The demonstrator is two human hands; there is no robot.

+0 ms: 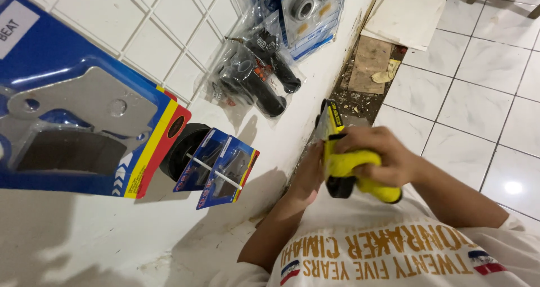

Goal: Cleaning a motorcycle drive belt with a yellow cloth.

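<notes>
My right hand (388, 157) grips the handle of a yellow and black power drill (343, 166), held in front of my chest and close to the white wall. My left hand (308, 174) rests against the drill's far side, between the tool and the wall; its fingers are mostly hidden behind the drill, so I cannot tell whether it grips the tool. The drill's nose (325, 110) points away from me along the wall's foot.
Packaged parts hang on a white wire grid (169, 34) on the wall: a large blue blister pack (73, 118), small blue packs (222, 166), black grips in a clear bag (253, 73), bearings (306, 8). Debris and a cardboard scrap (368, 62) lie on the white tiled floor (478, 95).
</notes>
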